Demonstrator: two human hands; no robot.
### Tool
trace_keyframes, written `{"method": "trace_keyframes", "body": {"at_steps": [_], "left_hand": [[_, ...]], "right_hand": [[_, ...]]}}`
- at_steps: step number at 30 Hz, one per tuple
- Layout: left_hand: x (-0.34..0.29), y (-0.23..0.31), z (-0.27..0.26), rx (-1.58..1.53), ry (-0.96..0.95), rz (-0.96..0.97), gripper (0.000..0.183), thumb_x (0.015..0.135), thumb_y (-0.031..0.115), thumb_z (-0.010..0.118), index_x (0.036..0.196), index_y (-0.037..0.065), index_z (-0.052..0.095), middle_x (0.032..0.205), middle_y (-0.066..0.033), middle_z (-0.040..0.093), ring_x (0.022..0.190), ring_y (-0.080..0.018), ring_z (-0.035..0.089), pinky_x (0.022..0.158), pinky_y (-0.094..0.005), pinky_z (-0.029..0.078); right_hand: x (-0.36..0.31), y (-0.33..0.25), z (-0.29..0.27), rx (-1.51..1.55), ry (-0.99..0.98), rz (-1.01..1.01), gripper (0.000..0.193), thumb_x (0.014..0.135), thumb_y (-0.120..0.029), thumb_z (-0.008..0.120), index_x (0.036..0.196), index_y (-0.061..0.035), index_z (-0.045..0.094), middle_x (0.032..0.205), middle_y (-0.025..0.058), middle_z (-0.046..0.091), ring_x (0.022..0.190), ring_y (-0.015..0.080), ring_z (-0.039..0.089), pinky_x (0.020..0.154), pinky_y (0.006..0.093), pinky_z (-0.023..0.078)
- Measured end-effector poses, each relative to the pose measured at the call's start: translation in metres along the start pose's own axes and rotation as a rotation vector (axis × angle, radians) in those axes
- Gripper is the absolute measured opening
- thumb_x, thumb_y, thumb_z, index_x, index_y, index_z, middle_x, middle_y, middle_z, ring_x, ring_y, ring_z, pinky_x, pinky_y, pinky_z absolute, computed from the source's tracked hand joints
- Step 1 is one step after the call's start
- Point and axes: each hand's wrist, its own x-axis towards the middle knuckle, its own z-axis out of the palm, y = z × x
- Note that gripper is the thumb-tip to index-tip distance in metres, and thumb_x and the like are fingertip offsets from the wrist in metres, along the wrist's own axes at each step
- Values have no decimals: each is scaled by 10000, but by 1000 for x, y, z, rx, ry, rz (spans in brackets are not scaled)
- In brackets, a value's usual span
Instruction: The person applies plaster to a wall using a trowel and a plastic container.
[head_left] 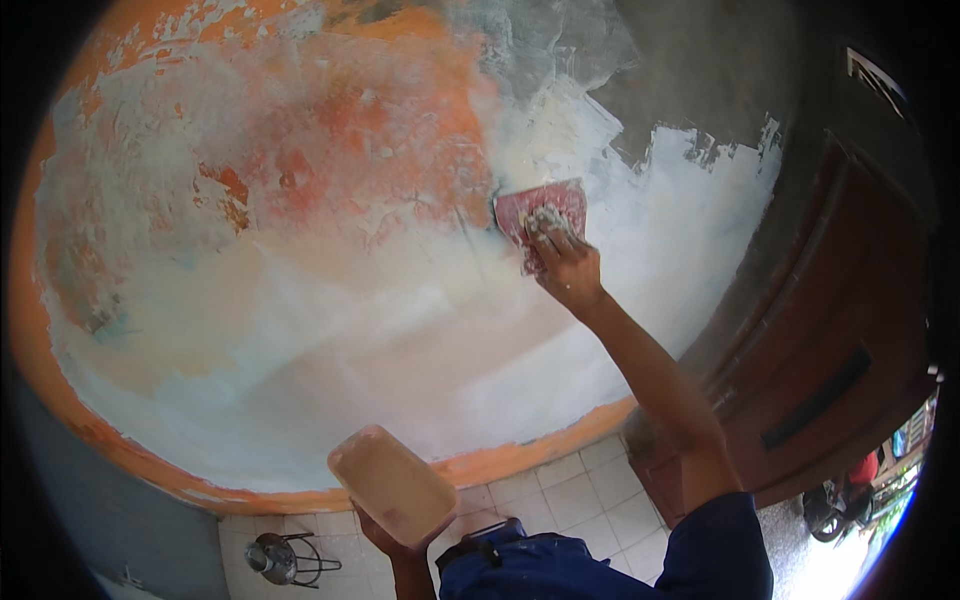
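Note:
My right hand [566,262], coated with white putty on its fingers, grips a red flat putty spreader [512,212]. The spreader lies against the wall [420,300], where white filler covers much of an orange and grey surface. Low in front of me, my left hand [392,535] supports a rounded rectangular tub [395,490] from beneath. Beige or pinkish in tone, the tub is tilted, and whether its pale face is putty inside or its base I cannot tell. Most of the left fingers are hidden under it.
On the tiled floor [585,505] at the lower left stands a small metal stool [290,560]. A dark red door [830,330] is at the right, with a bright opening and part of a motorcycle [825,510] beyond. A grey wall [120,500] borders the left.

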Motion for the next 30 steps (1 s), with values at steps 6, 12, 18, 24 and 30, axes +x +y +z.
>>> {"method": "trace_keyframes", "body": {"at_steps": [6, 12, 18, 24, 30], "left_hand": [[-3, 1, 10, -169, 76, -54, 555, 978, 463, 298, 1292, 19, 409, 1116, -154, 564, 971, -312, 612, 784, -467, 564], [-15, -7, -1, -141, 61, -54, 557, 974, 464, 284, 1309, 37, 408, 1152, -150, 561, 1016, -310, 608, 806, -467, 560], [-21, -5, 3, -166, 107, -26, 574, 977, 472, 245, 1331, 46, 396, 1191, -155, 541, 1063, -301, 588, 849, -470, 541], [-25, -12, -41, 100, 43, 9, 587, 971, 511, 262, 1336, 73, 400, 1214, -145, 530, 1081, -308, 576, 878, -501, 520], [-32, -18, -32, 117, 64, -20, 602, 968, 533, 273, 1336, 72, 395, 1203, -138, 542, 1051, -317, 592, 847, -501, 533]], "right_hand": [[33, -5, -34, 129, 204, 101, 358, 641, 18, 657, 950, -153, 714, 992, 23, 678, 793, 171, 677, 531, 300, 549], [111, -3, -35, -8, 229, 120, 412, 665, 22, 615, 1063, -84, 623, 1042, 117, 637, 815, 309, 652, 632, 403, 548], [-18, -44, 24, -2, 114, 117, 284, 770, -80, 663, 1054, -80, 654, 1048, 133, 633, 837, 322, 670, 643, 402, 567], [-78, -84, -19, 318, 0, 542, 351, 720, 63, 590, 1059, 1, 658, 1064, 164, 660, 902, 294, 675, 738, 354, 559], [-88, -100, -66, 1100, 94, 1554, 215, 782, 97, 432, 912, 56, 597, 834, 78, 608, 702, 170, 581, 645, 318, 521]]}}
